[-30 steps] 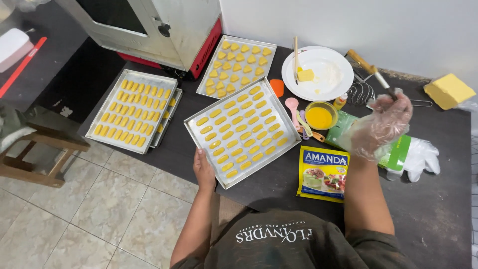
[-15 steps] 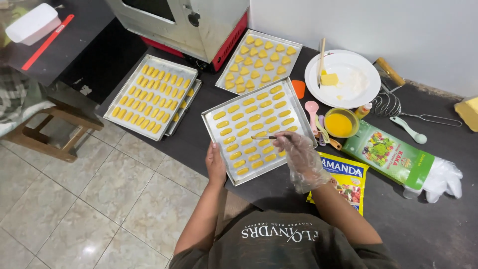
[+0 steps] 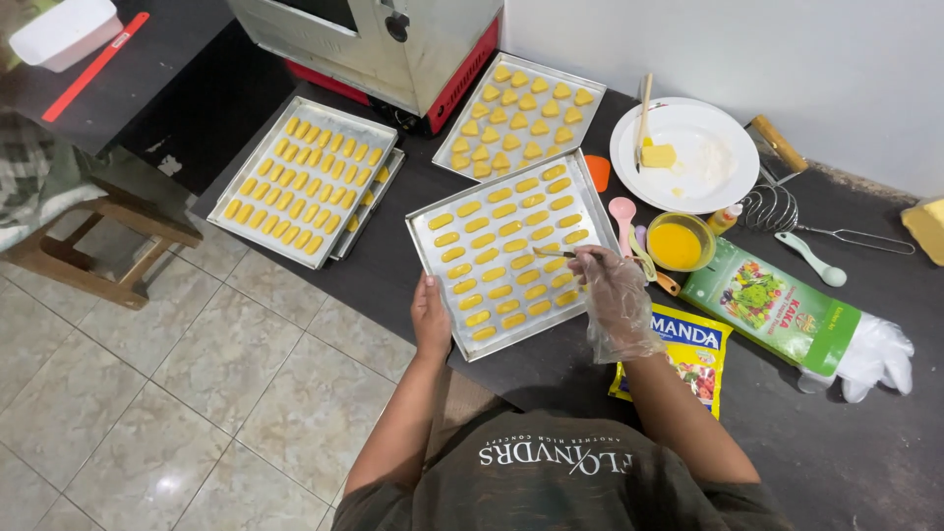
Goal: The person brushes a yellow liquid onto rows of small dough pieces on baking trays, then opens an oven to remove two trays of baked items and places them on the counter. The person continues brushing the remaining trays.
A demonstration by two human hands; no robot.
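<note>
Head view: a person stands at a dark surface (image 3: pixel 865 452) with four metal trays of pale yellow dough in sight. The nearest baking tray (image 3: pixel 514 252) lies straight ahead, filled with rows of small yellow dough sticks. The bare left hand (image 3: pixel 431 317) clasps its near edge, fingers curled over the rim. The right hand (image 3: pixel 615 300), in a clear plastic glove, pinches a thin brush (image 3: pixel 557 254) whose tip rests over the sticks on the tray's right side — the bristles are too small to make out.

A second tray (image 3: pixel 519 116) behind it carries squarer pieces. A third tray (image 3: pixel 306 180) to the left holds more sticks and sits on top of a fourth, of which only a rim shows. One yellow bowl (image 3: pixel 678 241) of egg wash stands just beside the working tray, next to a pink spoon (image 3: pixel 622 214). One white plate (image 3: pixel 685 155) bears a block of butter and a wooden stick. One wire whisk (image 3: pixel 787 214), one pale green spoon (image 3: pixel 812 258), one green packet (image 3: pixel 772 307) and one yellow packet (image 3: pixel 678 354) lie to the right — the last partly covered by the forearm. An oven (image 3: pixel 393 44) is cut off at the top edge.
</note>
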